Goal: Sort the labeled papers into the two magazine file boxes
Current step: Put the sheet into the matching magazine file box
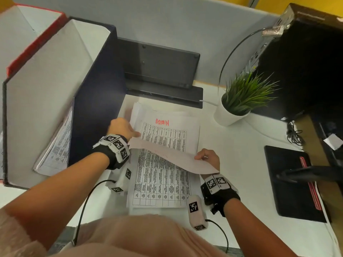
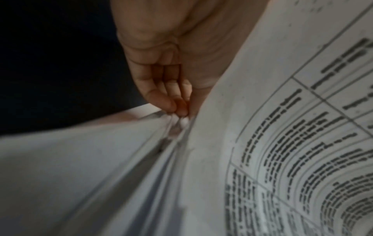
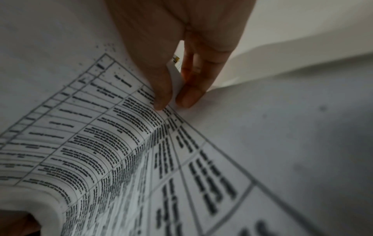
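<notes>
A stack of printed papers [image 1: 163, 175] lies on the white desk [image 1: 239, 154]; its top sheet carries a table and the red word ADMIN [image 1: 162, 122]. Above it, one sheet [image 1: 170, 156] is lifted, blank back toward me and bowed across the stack. My left hand [image 1: 123, 129] pinches its left edge; the fingers [image 2: 175, 103] press on paper edges. My right hand [image 1: 208, 157] pinches the sheet's right edge between thumb [image 3: 161, 95] and fingers. The dark blue file box [image 1: 53, 93] stands at left with several papers [image 1: 57, 145] leaning inside. A red file box [image 1: 27, 28] stands behind it.
A black monitor base [image 1: 163, 76] stands behind the stack. A potted green plant [image 1: 239, 101] sits at right, with a black computer tower [image 1: 304, 67] beyond it. A black mouse pad [image 1: 291, 182] and cables [image 1: 295, 134] lie at the right.
</notes>
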Action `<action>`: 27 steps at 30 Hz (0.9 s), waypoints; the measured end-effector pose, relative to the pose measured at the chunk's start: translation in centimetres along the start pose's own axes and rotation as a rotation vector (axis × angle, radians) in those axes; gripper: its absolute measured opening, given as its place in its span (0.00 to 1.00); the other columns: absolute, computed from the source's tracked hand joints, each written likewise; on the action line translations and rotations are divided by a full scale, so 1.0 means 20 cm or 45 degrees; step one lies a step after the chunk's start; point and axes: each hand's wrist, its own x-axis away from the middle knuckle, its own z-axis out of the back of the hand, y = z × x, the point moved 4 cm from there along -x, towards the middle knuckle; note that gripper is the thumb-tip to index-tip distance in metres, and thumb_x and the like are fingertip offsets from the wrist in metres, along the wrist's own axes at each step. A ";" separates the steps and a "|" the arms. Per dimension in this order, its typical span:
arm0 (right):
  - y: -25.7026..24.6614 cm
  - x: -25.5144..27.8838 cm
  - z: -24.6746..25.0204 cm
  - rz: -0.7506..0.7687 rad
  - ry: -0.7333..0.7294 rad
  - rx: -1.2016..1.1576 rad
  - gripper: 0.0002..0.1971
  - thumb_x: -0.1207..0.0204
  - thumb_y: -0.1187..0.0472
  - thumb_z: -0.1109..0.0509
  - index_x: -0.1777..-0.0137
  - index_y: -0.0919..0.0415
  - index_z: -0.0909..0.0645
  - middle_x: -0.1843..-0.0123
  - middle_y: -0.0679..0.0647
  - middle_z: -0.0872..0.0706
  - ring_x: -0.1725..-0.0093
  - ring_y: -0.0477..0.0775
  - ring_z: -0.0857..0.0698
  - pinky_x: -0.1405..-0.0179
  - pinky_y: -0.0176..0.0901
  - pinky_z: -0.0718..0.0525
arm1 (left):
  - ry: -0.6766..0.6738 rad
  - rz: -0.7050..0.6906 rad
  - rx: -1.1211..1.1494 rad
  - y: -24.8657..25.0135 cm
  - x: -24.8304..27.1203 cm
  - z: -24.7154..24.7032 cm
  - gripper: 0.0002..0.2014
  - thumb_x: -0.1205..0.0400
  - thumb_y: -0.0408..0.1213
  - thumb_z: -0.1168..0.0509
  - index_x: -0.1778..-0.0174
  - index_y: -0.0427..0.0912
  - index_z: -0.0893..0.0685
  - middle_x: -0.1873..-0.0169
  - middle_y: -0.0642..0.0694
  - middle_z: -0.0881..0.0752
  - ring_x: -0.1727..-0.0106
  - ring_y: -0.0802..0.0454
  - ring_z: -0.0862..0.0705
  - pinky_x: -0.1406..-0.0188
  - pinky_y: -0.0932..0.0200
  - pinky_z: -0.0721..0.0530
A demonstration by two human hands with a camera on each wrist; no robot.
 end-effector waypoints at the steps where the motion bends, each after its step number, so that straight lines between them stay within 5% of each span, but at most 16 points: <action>1: 0.01 0.00 0.00 -0.039 0.010 -0.078 0.26 0.38 0.90 0.37 0.72 0.55 0.22 0.65 0.57 0.25 0.66 0.45 0.24 0.65 0.27 0.25 | 0.004 -0.016 0.021 0.00 0.00 0.00 0.12 0.28 0.39 0.24 0.62 0.32 0.13 0.61 0.38 0.12 0.61 0.45 0.15 0.60 0.55 0.16; 4: 0.06 -0.03 -0.01 -0.336 0.045 -0.448 0.26 0.36 0.87 0.42 0.87 0.60 0.24 0.67 0.58 0.25 0.65 0.56 0.26 0.62 0.41 0.23 | 0.020 -0.075 0.069 0.01 0.02 0.00 0.09 0.25 0.35 0.27 0.63 0.30 0.14 0.61 0.36 0.12 0.60 0.43 0.15 0.56 0.52 0.15; 6: 0.08 -0.05 -0.02 -0.497 0.063 -0.595 0.28 0.36 0.83 0.44 0.91 0.59 0.27 0.69 0.58 0.26 0.68 0.57 0.27 0.68 0.41 0.23 | 0.020 -0.129 0.076 0.01 0.03 0.00 0.09 0.23 0.33 0.30 0.63 0.29 0.14 0.61 0.34 0.12 0.57 0.39 0.14 0.52 0.48 0.14; 9: 0.09 -0.06 -0.02 -0.528 0.119 -0.616 0.27 0.36 0.83 0.45 0.92 0.60 0.28 0.73 0.58 0.28 0.73 0.55 0.28 0.80 0.32 0.25 | 0.090 -0.247 0.096 0.02 0.05 0.01 0.08 0.21 0.31 0.33 0.60 0.30 0.12 0.62 0.36 0.12 0.59 0.40 0.14 0.54 0.50 0.15; 11: 0.08 -0.06 -0.01 -0.444 0.119 -0.520 0.28 0.38 0.84 0.46 0.92 0.59 0.28 0.73 0.57 0.28 0.72 0.56 0.28 0.76 0.36 0.26 | 0.253 -0.378 0.143 0.02 0.08 0.01 0.08 0.20 0.30 0.35 0.53 0.32 0.11 0.59 0.38 0.12 0.57 0.41 0.15 0.53 0.51 0.15; 15: 0.05 -0.06 0.03 -0.153 0.077 0.006 0.22 0.37 0.86 0.36 0.81 0.61 0.30 0.76 0.54 0.28 0.72 0.49 0.27 0.70 0.35 0.30 | 0.320 -0.534 0.591 0.05 0.14 0.00 0.09 0.18 0.28 0.39 0.53 0.44 0.14 0.56 0.48 0.14 0.57 0.55 0.16 0.56 0.65 0.19; 18: 0.01 -0.06 0.05 -0.078 0.130 0.173 0.20 0.40 0.79 0.24 0.74 0.57 0.31 0.74 0.49 0.26 0.71 0.47 0.26 0.70 0.34 0.27 | 0.202 -0.419 0.878 0.03 0.13 -0.01 0.14 0.19 0.25 0.41 0.62 0.49 0.21 0.53 0.46 0.14 0.51 0.48 0.16 0.51 0.53 0.17; 20: -0.01 -0.05 0.06 -0.093 0.131 0.146 0.19 0.44 0.72 0.18 0.61 0.58 0.24 0.67 0.48 0.19 0.67 0.42 0.20 0.67 0.29 0.21 | 0.119 -0.352 1.024 0.03 0.13 -0.02 0.15 0.21 0.20 0.40 0.66 0.46 0.22 0.56 0.43 0.14 0.52 0.46 0.15 0.50 0.50 0.16; 22: 0.00 -0.05 0.06 -0.188 0.105 0.094 0.25 0.45 0.69 0.16 0.48 0.64 0.19 0.54 0.55 0.13 0.56 0.51 0.15 0.54 0.39 0.16 | 0.068 -0.330 1.094 0.05 0.14 -0.02 0.15 0.23 0.19 0.41 0.68 0.44 0.23 0.62 0.45 0.14 0.57 0.50 0.15 0.53 0.55 0.17; 25: 0.02 -0.05 0.06 -0.281 0.078 0.086 0.21 0.42 0.67 0.17 0.49 0.68 0.16 0.52 0.58 0.12 0.52 0.57 0.14 0.50 0.47 0.16 | 0.051 -0.284 1.089 0.07 0.12 -0.01 0.15 0.24 0.19 0.43 0.70 0.41 0.22 0.65 0.44 0.14 0.59 0.50 0.16 0.58 0.61 0.19; 27: 0.02 -0.05 0.05 -0.233 0.031 0.136 0.15 0.40 0.68 0.18 0.53 0.67 0.16 0.56 0.56 0.13 0.56 0.53 0.15 0.51 0.43 0.16 | 0.086 -0.189 1.057 0.05 0.09 -0.01 0.15 0.23 0.21 0.45 0.70 0.40 0.20 0.65 0.41 0.15 0.61 0.47 0.17 0.62 0.59 0.20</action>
